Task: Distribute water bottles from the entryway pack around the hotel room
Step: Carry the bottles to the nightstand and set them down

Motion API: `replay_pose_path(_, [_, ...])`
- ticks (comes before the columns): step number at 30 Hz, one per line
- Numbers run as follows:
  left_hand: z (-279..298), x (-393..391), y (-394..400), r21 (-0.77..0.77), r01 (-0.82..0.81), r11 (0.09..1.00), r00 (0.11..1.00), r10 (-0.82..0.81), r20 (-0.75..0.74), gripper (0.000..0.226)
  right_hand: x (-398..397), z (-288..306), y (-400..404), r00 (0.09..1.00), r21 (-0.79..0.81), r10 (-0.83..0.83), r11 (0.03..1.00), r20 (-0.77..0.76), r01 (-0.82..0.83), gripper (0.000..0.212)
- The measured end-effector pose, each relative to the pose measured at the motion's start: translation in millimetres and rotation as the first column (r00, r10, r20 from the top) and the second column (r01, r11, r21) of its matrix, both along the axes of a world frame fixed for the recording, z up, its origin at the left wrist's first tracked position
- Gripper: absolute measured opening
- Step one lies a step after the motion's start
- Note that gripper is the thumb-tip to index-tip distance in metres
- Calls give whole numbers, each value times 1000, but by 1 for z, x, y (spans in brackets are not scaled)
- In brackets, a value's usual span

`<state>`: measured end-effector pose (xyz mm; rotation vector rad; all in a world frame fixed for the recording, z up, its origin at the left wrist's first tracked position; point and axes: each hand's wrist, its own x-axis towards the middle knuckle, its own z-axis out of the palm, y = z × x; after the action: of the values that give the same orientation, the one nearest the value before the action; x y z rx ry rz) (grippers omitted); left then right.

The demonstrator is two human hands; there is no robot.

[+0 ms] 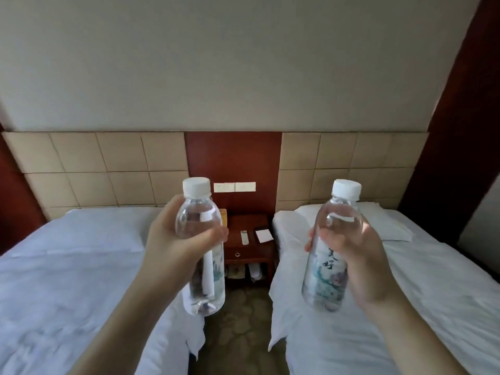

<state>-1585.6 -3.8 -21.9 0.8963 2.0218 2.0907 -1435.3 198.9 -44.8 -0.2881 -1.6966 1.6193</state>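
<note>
status: mid-task. two bottles out of the pack and in hand, none seen placed in this rm yet. the pack itself not in view, so no count of what's left.

left hand (173, 239) wraps the left bottle (201, 247) at mid-body, fingers curled round the far side, thumb across the front. bottle upright, white cap on, held over the edge of the left bed (67, 266) and the gap between beds. label partly peeled or turned, a white strip shows down the side.

right hand (351, 255) grips the right bottle (328, 266) round the label, fingers curled behind, thumb in front. bottle near upright, tilted slightly, cap on, held over the inner edge of the right bed (405, 293).

judgement: carry step, drop-off not yet made. likely target is the nightstand (247, 226) straight ahead between the beds, well apart from both bottles. both placements remain, plus any other spots in the rm.

surface: nightstand top is dark wood and already holds a remote (244, 236), a white notepad (264, 235) and a yellowish item at back left, part hidden behind the left bottle. free space looks tight; bottles need setting down clear of these. open shelf below w/ items, too small to tell.

room: twin beds, white linen, pillow on the right bed. tan padded headboard panels, red wood centre panel w/ switch plate (234, 187). patterned carpet in the aisle. dark wood trim at right.
</note>
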Motion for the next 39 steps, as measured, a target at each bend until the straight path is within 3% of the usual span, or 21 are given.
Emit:
replay_pose_path(8, [-20,-146,119,-102,24,994,997,-31,-74,35,-150,-29,115,1000,-63,-26,998,6,26,52])
replay_pose_path(16, [-43,-307,252,-162,-6,987,990,-18,-143,38,-333,-53,251,991,-118,124,985,-43,-128,51])
replay_pose_path(24, [-77,-474,359,-216,18,976,993,-42,-110,46,-512,-81,364,973,-71,198,979,115,-191,57])
replay_pose_path(33, [-175,-680,499,-186,14,983,999,-23,-49,56,-714,-172,481,953,-128,145,985,266,-114,54])
replay_pose_path(36, [-225,-747,545,-253,7,968,1000,-12,-18,57,-777,-216,521,937,-190,157,977,311,-101,60])
replay_pose_path(39, [-286,-803,587,-368,-8,930,1000,12,8,63,-832,-265,558,884,-173,221,972,413,-162,50])
